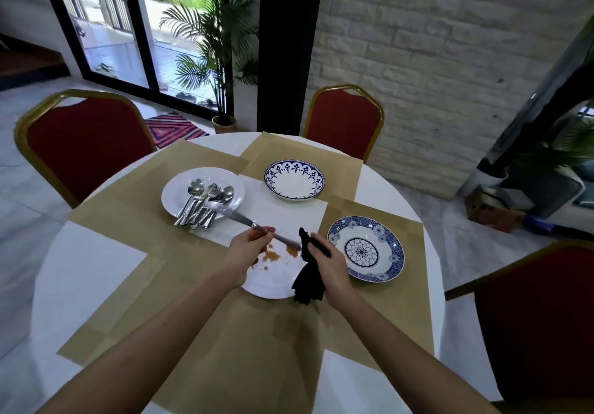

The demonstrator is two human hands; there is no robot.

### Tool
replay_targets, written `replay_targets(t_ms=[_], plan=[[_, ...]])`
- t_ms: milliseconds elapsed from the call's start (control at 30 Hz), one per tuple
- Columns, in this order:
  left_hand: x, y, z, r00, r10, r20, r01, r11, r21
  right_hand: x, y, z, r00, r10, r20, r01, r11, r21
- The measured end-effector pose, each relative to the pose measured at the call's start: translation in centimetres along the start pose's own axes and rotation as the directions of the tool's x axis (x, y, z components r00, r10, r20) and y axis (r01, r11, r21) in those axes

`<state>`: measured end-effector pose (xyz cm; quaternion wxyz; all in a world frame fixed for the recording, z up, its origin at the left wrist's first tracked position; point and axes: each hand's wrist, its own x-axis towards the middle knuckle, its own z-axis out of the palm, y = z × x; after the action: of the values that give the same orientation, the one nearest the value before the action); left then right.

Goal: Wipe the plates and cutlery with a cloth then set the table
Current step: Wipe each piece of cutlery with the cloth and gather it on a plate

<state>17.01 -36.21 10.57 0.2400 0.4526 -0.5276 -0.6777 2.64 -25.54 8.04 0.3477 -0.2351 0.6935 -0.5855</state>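
My left hand (pixel 246 249) grips a long silver piece of cutlery (pixel 238 217) by its middle; it is blurred and I cannot tell its kind. One end runs into the dark cloth (pixel 308 280) that my right hand (pixel 328 261) pinches around it. Both hands hover over a white plate (pixel 276 277) smeared with brown food stains. A second white plate (pixel 180 195) at the left holds several spoons and other cutlery (pixel 202 203). A blue-rimmed plate (pixel 294 179) sits at the far side, and a blue patterned plate (pixel 366 248) lies at the right.
The round white table (pixel 86 272) carries tan placemats (pixel 244 349). Three red chairs with gold frames (pixel 80 143) (pixel 345 121) (pixel 543 323) surround it. A potted palm (pixel 221 60) stands by the glass door behind.
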Motion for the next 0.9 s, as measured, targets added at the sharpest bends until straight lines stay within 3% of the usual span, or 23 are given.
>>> replay_targets(t_ms=[133, 267, 367, 533, 633, 800, 900], plan=[[0.4, -0.1, 0.8, 0.996, -0.045, -0.080, 0.039, 0.997, -0.072, -0.6, 0.0, 0.6, 0.990, -0.133, 0.045, 0.137, 0.986, -0.097], [0.5, -0.6, 1.1, 0.995, -0.095, -0.010, 0.093, 0.989, -0.115, -0.4, -0.3, 0.1, 0.985, -0.168, 0.045, 0.172, 0.976, -0.136], [0.3, -1.0, 1.4, 0.994, -0.105, 0.043, 0.110, 0.980, -0.166, -0.3, -0.3, -0.2, 0.974, -0.186, 0.127, 0.215, 0.938, -0.273], [0.0, -0.6, 1.7, 0.989, -0.150, 0.007, 0.145, 0.940, -0.310, 0.0, -0.5, -0.3, 0.961, -0.249, 0.122, 0.277, 0.869, -0.409], [0.0, -0.5, 1.7, 0.963, -0.268, -0.032, 0.221, 0.854, -0.471, 0.2, -0.1, -0.3, 0.925, -0.363, 0.112, 0.358, 0.734, -0.577], [0.0, -0.7, 1.3, 0.934, -0.350, -0.069, 0.273, 0.827, -0.491, -0.4, -0.2, -0.8, 0.757, -0.609, 0.239, 0.508, 0.317, -0.801], [-0.1, -0.3, 1.1, 0.937, -0.337, -0.087, 0.262, 0.847, -0.462, -0.5, -0.9, -0.6, 0.727, -0.634, 0.264, 0.504, 0.231, -0.832]])
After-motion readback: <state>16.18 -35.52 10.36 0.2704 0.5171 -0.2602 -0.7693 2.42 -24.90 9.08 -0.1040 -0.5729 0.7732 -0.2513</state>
